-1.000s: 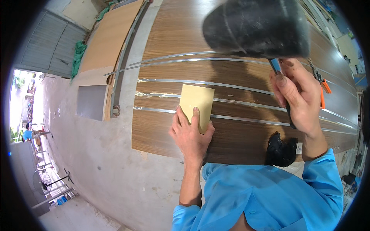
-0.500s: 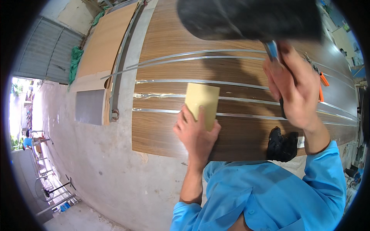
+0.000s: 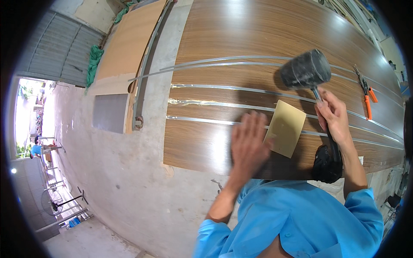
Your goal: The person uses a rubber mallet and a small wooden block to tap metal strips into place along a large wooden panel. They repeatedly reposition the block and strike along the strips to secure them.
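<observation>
My right hand [image 3: 333, 114] is closed around the handle of a black rubber mallet [image 3: 306, 69], its head raised above the panel. My left hand [image 3: 249, 144], a little blurred, has its fingers stretched out over the wood-grain panel [image 3: 241, 30]. Its thumb is close to the lower left edge of a flat yellowish block [image 3: 286, 129]; whether they touch I cannot tell. The block lies tilted across the thin metal strips [image 3: 202, 121] that run lengthwise along the panel. Glue-like smears mark the left end of the middle strip.
Orange-handled snips [image 3: 367, 105] lie on the panel at the right. A black crumpled bundle [image 3: 323, 165] sits at the near edge beside my right forearm. Two loose strips [image 3: 146, 76] stick out past the panel's left edge. Stacked boards [image 3: 124, 56] stand farther left.
My left hand has let go of the yellowish block, which now lies farther right and turned. The mallet has come down from high up, and my view has shifted slightly.
</observation>
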A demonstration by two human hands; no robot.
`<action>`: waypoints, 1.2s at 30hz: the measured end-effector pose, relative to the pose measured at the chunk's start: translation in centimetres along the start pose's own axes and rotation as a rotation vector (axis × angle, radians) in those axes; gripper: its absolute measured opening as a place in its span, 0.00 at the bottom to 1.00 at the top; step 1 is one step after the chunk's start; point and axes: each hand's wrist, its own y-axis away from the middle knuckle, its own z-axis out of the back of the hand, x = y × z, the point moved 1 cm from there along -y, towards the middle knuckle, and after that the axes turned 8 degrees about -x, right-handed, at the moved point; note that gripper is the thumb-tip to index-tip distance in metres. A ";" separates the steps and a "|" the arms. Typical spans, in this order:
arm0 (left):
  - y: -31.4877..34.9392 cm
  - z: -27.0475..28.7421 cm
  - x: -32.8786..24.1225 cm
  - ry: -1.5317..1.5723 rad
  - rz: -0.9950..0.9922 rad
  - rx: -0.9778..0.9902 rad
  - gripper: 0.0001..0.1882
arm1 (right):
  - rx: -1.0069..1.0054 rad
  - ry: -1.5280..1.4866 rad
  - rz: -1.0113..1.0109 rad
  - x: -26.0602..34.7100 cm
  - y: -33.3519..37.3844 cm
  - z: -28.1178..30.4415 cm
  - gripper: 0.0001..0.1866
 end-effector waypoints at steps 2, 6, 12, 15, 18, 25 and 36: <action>-1.7 1.1 4.8 -0.192 -0.010 0.057 0.30 | -0.091 0.021 -0.162 -1.5 0.8 0.5 0.22; -3.1 2.9 9.8 -0.128 -0.182 0.057 0.26 | -0.099 -0.072 -0.196 -4.5 2.8 2.4 0.27; -4.1 2.4 7.4 -0.094 -0.144 0.048 0.27 | -0.138 -0.221 -0.227 -6.7 2.9 4.9 0.24; -4.8 2.2 6.5 -0.069 -0.173 0.060 0.28 | -0.107 -0.241 -0.186 -6.8 1.5 5.3 0.25; -5.7 2.3 7.1 -0.008 -0.168 0.081 0.22 | -0.086 -0.274 -0.199 -6.8 0.1 5.1 0.26; -7.3 5.0 11.1 0.020 -0.234 0.191 0.17 | -0.077 -0.300 -0.244 -6.6 -0.7 4.8 0.27; -8.2 9.3 16.8 -0.247 -0.165 0.183 0.18 | -0.030 -0.360 -0.185 -7.6 -2.1 4.6 0.26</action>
